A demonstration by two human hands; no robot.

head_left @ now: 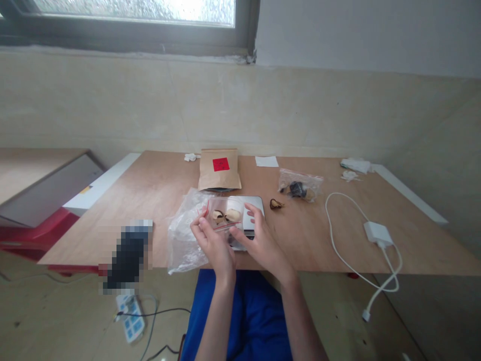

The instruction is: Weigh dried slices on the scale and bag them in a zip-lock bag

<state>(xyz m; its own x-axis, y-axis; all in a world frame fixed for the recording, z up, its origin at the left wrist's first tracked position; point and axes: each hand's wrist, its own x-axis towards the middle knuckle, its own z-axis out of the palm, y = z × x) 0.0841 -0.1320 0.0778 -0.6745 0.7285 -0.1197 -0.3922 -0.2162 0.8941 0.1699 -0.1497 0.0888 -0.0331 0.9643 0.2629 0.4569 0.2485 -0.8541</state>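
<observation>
At the table's near edge, taking the small zip bag (pixel 217 204) between the person's hands as clock centre, I see a blurred dark item (pixel 130 253) at 8 o'clock, then a crumpled clear bag (pixel 184 238), also approx. 8. L hand (pixel 213 245): thumb & forefinger pinching the small bag's left edge, near a red strip. Kraft pouch (pixel 220 178) at 12. The small bag, w/ pale dried pieces (pixel 233 215) inside, is above a flat silver-topped device (pixel 256 202), prob. a scale; can't tell if touching. It should be v. light, limp & slick; contents prob. stiff but brittle, so best grip = edges or zip strip, no squeezing the middle. R hand (pixel 265 243): thumb & forefinger parted by the right side; contact unclear. White paper (pixel 266 161) at 1, loose dried piece (pixel 275 204) approx. 3, 2nd zip bag (pixel 313 183) at 2, white charger (pixel 378 232) at 3.
</observation>
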